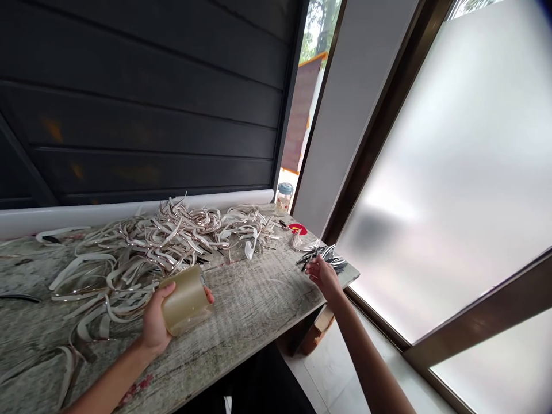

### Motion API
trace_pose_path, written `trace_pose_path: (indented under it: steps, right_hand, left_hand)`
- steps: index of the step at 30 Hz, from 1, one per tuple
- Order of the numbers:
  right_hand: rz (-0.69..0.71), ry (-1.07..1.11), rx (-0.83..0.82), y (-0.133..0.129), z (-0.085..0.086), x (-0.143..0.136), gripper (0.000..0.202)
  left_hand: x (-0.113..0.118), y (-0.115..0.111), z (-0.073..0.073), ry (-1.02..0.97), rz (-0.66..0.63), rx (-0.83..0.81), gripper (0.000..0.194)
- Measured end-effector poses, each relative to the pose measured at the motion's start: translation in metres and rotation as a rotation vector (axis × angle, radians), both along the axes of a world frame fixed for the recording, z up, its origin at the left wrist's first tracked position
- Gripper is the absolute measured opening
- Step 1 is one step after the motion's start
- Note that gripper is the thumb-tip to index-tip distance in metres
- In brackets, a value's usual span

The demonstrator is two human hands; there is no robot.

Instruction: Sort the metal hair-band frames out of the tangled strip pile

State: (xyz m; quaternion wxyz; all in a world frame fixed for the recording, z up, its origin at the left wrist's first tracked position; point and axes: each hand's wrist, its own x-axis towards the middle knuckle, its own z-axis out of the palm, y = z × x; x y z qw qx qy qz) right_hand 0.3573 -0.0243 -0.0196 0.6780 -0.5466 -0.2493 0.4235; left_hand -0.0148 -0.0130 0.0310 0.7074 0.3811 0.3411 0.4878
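My left hand is wrapped around a wide roll of yellowish clear tape, held tilted just above the table's front part. At the table's right end, my right hand has its fingers curled together at a small pile of black and silver strips. Its fingertips appear to pinch some of them, though the hand partly hides the spot. A large tangled heap of white strips with shiny, coppery edges spreads behind and left of the tape roll.
The table has a worn, wood-patterned top. Near its right end lie a red and yellow disc and a small bundle of pale strips. A blue-lidded jar stands at the back corner. Frosted glass panels rise on the right.
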Motion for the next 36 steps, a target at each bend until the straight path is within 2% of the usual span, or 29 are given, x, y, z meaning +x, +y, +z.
trace_pose_path:
  steps: [4, 9, 11, 13, 14, 16, 18, 19, 21, 24, 26, 29, 33, 36]
  right_hand:
    - [0.108, 0.076, -0.011, 0.005, -0.001, 0.004, 0.043]
    - [0.299, 0.139, -0.049, -0.004, 0.008, 0.000, 0.042]
    - [0.437, 0.153, -0.077, -0.008, 0.010, -0.015, 0.046]
    - [0.634, 0.122, -0.095, -0.009, 0.010, -0.040, 0.051]
    - [0.736, 0.054, -0.088, -0.008, 0.009, -0.056, 0.052]
    - [0.871, -0.265, -0.027, 0.000, 0.006, -0.092, 0.053]
    - [0.871, -0.747, 0.094, 0.014, 0.002, -0.130, 0.048]
    - [0.854, -0.872, 0.127, 0.023, 0.000, -0.148, 0.043]
    - [0.817, -1.011, 0.170, 0.044, -0.003, -0.178, 0.033]
    - [0.769, -1.176, 0.228, 0.079, -0.006, -0.209, 0.043]
    - [0.790, -1.263, 0.270, 0.099, -0.007, -0.217, 0.049]
    - [0.842, -1.360, 0.312, 0.116, -0.011, -0.218, 0.045]
    - [0.803, -1.456, 0.324, 0.112, -0.020, -0.207, 0.044]
    - [0.741, -1.511, 0.326, 0.104, -0.022, -0.203, 0.043]
  left_hand:
    - [-0.001, 0.000, -0.002, 0.009, -0.010, 0.007, 0.039]
    - [-0.001, 0.001, -0.005, -0.008, -0.045, -0.006, 0.039]
    - [0.001, 0.001, -0.006, -0.014, -0.054, -0.011, 0.040]
    - [0.002, 0.000, -0.007, -0.011, -0.059, -0.006, 0.041]
    - [0.002, -0.001, -0.008, -0.008, -0.065, -0.006, 0.041]
    - [0.002, -0.002, -0.010, 0.002, -0.087, -0.019, 0.041]
    - [0.001, -0.002, -0.013, 0.023, -0.120, -0.046, 0.042]
    - [0.000, -0.002, -0.016, 0.038, -0.136, -0.056, 0.043]
    - [-0.002, -0.001, -0.021, 0.073, -0.158, -0.064, 0.044]
    - [-0.004, 0.000, -0.027, 0.103, -0.159, -0.055, 0.044]
    - [-0.003, 0.000, -0.030, 0.098, -0.149, -0.052, 0.044]
    - [-0.003, -0.001, -0.031, 0.079, -0.123, -0.055, 0.044]
    - [-0.005, 0.000, -0.030, 0.056, -0.130, -0.083, 0.043]
    - [-0.003, 0.000, -0.025, 0.009, -0.080, -0.115, 0.038]
